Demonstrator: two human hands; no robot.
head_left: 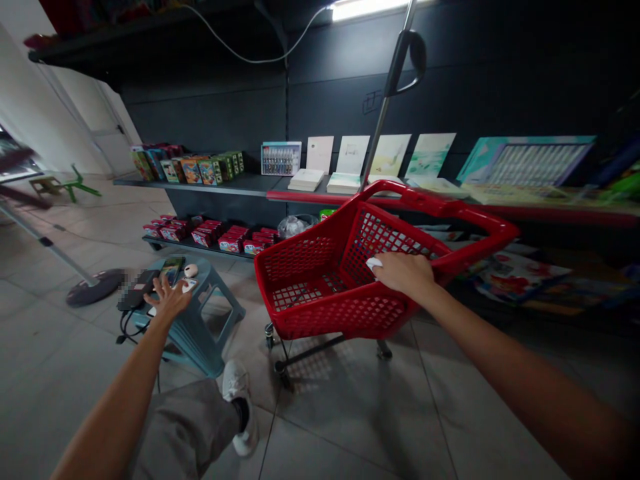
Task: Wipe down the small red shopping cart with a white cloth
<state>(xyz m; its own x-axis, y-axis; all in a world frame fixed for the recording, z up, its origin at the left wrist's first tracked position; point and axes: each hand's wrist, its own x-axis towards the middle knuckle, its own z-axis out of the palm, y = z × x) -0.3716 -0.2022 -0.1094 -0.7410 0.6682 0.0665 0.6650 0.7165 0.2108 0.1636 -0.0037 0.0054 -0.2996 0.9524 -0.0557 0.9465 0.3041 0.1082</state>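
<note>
My right hand (406,272) is closed at the inside edge of a red plastic shopping cart (340,308), just below its handle. A white wad, like a tissue or cloth, (374,263) pokes out from its fingers. To the left, my left hand (169,297) hangs over a blue-grey plastic stool (200,327) with its fingers spread. Beside its fingertips lies a small white item (189,285) that I cannot make out. A dark phone-like device (173,268), a small round pale object (191,270) and a black box with cables (136,291) also rest on the stool.
Behind the cart, a dark shelf (220,185) bears small boxes, booklets and pen sets (281,159). Red packs (206,233) line the lower shelf. A round stand base (95,287) stands left of the stool. My white shoe (240,400) is between stool and cart.
</note>
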